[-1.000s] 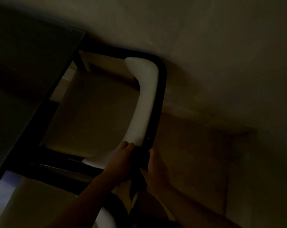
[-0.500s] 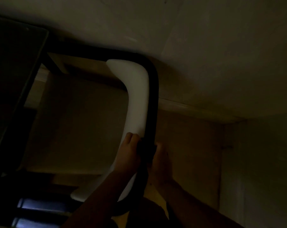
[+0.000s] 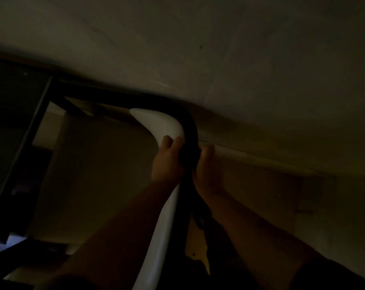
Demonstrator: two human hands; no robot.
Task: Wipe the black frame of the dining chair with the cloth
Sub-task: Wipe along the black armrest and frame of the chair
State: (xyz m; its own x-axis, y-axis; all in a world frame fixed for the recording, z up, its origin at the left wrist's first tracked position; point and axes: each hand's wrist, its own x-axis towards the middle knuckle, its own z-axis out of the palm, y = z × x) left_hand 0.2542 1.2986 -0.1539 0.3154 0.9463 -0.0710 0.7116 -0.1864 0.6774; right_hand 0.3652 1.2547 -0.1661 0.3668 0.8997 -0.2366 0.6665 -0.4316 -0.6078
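The room is very dim. The chair's black frame (image 3: 190,124) curves around the back of a white backrest (image 3: 158,124). A dark cloth (image 3: 189,155) is wrapped over the frame just below its bend. My left hand (image 3: 167,162) presses the cloth from the backrest side, fingers on the white edge. From the outer side, my right hand (image 3: 204,166) closes on the same cloth. A loose end of the cloth hangs down between my forearms. The lower part of the frame is hidden behind my arms.
A dark glass-topped table (image 3: 16,122) with black legs stands at the left, close to the chair. A pale wall (image 3: 240,59) rises right behind the chair, its skirting (image 3: 261,158) running to the right. Tiled floor (image 3: 271,206) lies at the right.
Both hands have slid the cloth up along the black frame, from its lower straight part to just below the upper bend. The camera has moved closer and turned right.
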